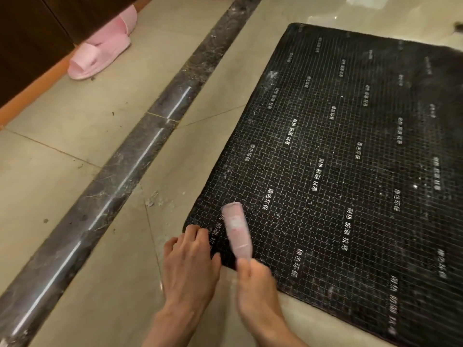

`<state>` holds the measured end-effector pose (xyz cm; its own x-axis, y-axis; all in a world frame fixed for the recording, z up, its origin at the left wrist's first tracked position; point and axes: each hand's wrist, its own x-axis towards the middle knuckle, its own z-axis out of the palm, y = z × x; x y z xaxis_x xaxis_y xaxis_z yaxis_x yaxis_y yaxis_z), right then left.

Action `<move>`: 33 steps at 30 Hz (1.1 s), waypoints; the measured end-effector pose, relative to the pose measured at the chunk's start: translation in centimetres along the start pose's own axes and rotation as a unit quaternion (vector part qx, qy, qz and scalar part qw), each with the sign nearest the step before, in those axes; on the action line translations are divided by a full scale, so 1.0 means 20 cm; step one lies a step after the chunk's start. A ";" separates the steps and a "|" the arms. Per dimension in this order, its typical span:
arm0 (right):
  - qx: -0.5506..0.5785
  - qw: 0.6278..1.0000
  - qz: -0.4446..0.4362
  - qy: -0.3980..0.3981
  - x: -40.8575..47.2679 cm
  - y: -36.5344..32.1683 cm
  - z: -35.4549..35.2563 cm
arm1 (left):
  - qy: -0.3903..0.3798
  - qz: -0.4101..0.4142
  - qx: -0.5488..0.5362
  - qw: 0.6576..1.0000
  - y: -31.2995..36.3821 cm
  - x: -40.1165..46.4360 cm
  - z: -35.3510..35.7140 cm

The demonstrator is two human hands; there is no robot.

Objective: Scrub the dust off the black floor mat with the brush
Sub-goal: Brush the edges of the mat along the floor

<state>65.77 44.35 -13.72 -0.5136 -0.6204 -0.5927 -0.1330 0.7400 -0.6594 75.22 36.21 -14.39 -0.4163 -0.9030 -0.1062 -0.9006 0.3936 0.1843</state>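
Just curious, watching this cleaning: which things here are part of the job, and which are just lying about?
Part of the job:
black gridded floor mat
pale pink brush
left hand
right hand

Lying about:
pink slippers
pale debris on the floor tiles

On the black floor mat (350, 159) we read white Chinese print repeated in slanted rows across its grid: "绿色环保" and "耐热 防潮 抗寒". Toward the far edge and the right side the same print blurs, and we cannot read it.
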 end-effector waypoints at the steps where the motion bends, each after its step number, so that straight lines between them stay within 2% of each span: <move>1: 0.022 1.000 0.009 0.009 0.00 0.03 -0.05 | 0.002 0.002 0.003 1.000 0.00 0.00 0.00; 5: 0.085 0.994 0.040 0.064 0.01 0.10 -0.19 | 0.001 0.007 0.013 1.000 0.02 0.00 -0.01; 9: 0.128 0.986 0.067 0.082 0.03 0.00 -0.07 | 0.003 0.000 0.015 1.000 0.03 0.00 0.00; 12: 0.104 0.990 0.045 0.086 0.09 -0.07 0.05 | -0.006 -0.005 0.016 1.000 0.03 0.01 0.00; 17: 0.071 0.995 0.012 0.070 0.08 -0.05 0.03 | 0.001 -0.003 0.017 1.000 0.03 0.02 0.00; 23: 0.202 0.960 0.119 0.156 0.02 0.15 -0.14 | -0.002 0.000 -0.031 1.000 0.04 0.01 -0.04; 27: 0.246 0.957 0.100 0.121 0.04 0.02 -0.05 | -0.001 -0.002 -0.024 1.000 0.04 0.00 -0.03; 31: 0.200 0.977 0.071 0.030 0.00 -0.09 0.18 | -0.006 0.003 -0.005 1.000 0.02 0.00 -0.04; 33: 0.156 0.984 0.075 0.036 -0.06 -0.03 0.16 | -0.009 0.002 -0.005 1.000 0.02 0.00 -0.04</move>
<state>69.22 43.78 -14.07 -0.5687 -0.4820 -0.6665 0.2090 0.6991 -0.6838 74.93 36.14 -13.53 -0.4225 -0.8979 -0.1237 -0.8976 0.3956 0.1943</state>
